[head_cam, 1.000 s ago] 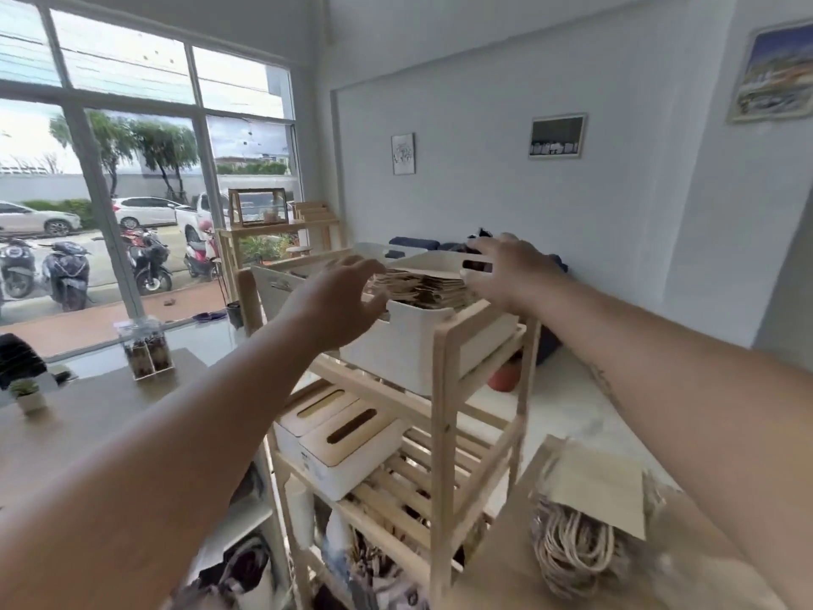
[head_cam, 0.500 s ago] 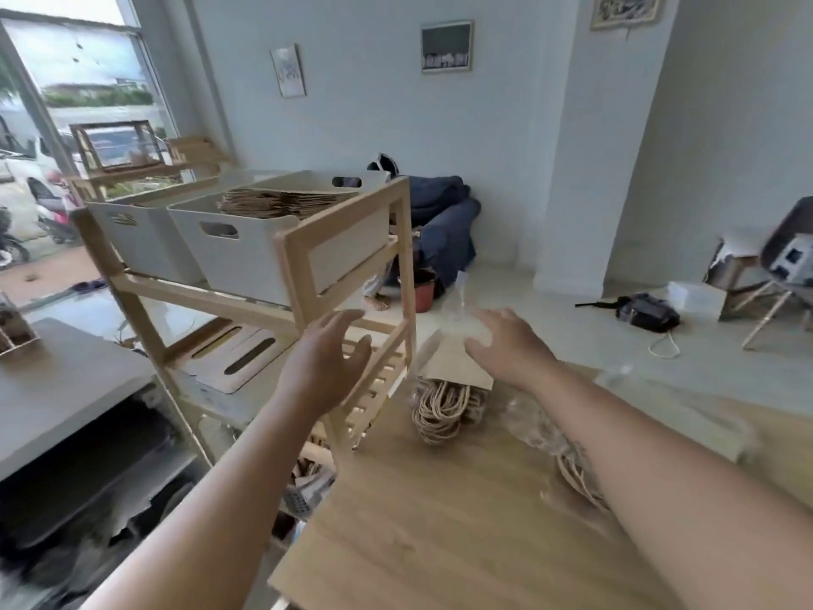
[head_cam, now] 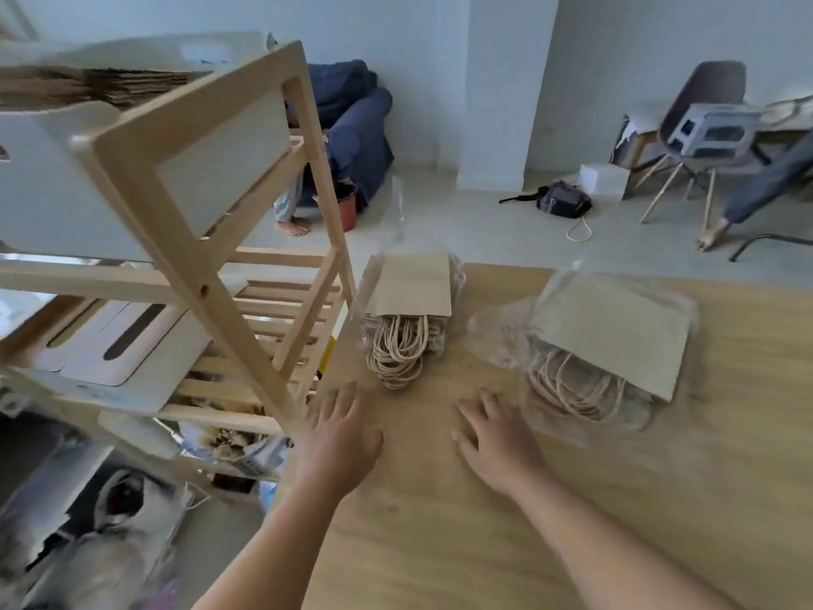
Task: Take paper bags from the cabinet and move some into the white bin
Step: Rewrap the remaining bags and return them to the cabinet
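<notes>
**Both hands empty over the desk, two bag bundles ahead**

Head view: the left hand (head_cam: 341, 438) and the right hand (head_cam: 499, 438) hover low over the wooden desk (head_cam: 440, 543), fingers spread wide and flat, each grip open and holding nothing. Just beyond the left hand lies a smaller bundle of paper bags (head_cam: 411, 286), its twisted cord handles (head_cam: 398, 350) spilling toward the near edge. To the right, just past the right hand, sits a larger bundle of paper bags (head_cam: 611, 332) in clear plastic wrap (head_cam: 492, 332), its handles also pointing near. The two bundles lie apart, neither touched by a hand.

At far left the white bin (head_cam: 220, 160) rests on the top level of the wooden shelf (head_cam: 198, 279); a layer of brown bags (head_cam: 88, 88) already shows along its rim.

Judging by the flat kraft paper, the bags should be light and fairly stiff across the face but easy to crease, and a loose stack may fan or slide apart. The plastic wrap looks slippery and crinkly, so pinching it alone would likely slip. The sound hold appears to be across the paper body of a stack, thumb above and fingers below, or gathering the cord loops, though those could tangle together.
</notes>
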